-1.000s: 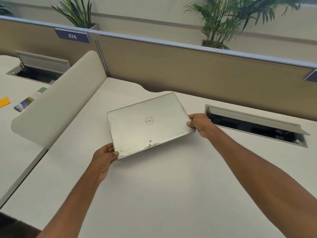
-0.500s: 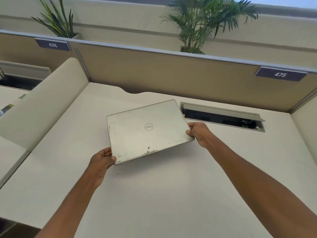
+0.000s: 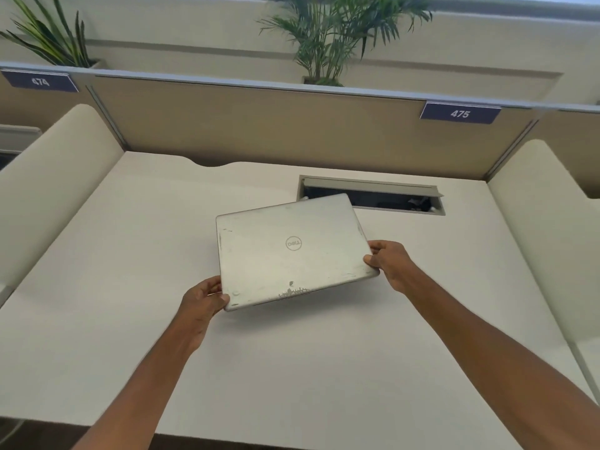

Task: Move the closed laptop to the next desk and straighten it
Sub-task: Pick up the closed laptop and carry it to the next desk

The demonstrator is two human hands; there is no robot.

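I have the closed laptop [image 3: 292, 251] in both hands above the middle of the white worktop [image 3: 130, 287]. My left hand [image 3: 203, 302] has its grip clamped on the near left corner, thumb on the lid and fingers curled beneath. My right hand [image 3: 388, 263] has its grip clamped on the right edge close to the near right corner, thumb on top and the other fingers wrapped under. The silver lid faces up, scuffed, with a round logo [image 3: 293, 243] near its centre and worn patches along the near edge. The laptop sits askew to the worktop's edges, its near right corner higher in the view than its near left one, and a shadow falls on the surface below its near edge, so it seems to be lifted off at that side; whether the far edge touches, I cannot tell. Its far right corner overlaps the left end of the open cable hatch [image 3: 373, 198] set into the worktop. Behind runs a tan partition [image 3: 259, 125] carrying a sign reading 475 [image 3: 460, 113] on the right and one reading 474 [image 3: 40, 82] on the left. Rounded white dividers [image 3: 48, 190] stand at either side, and two potted plants [image 3: 328, 37] rise behind the partition.
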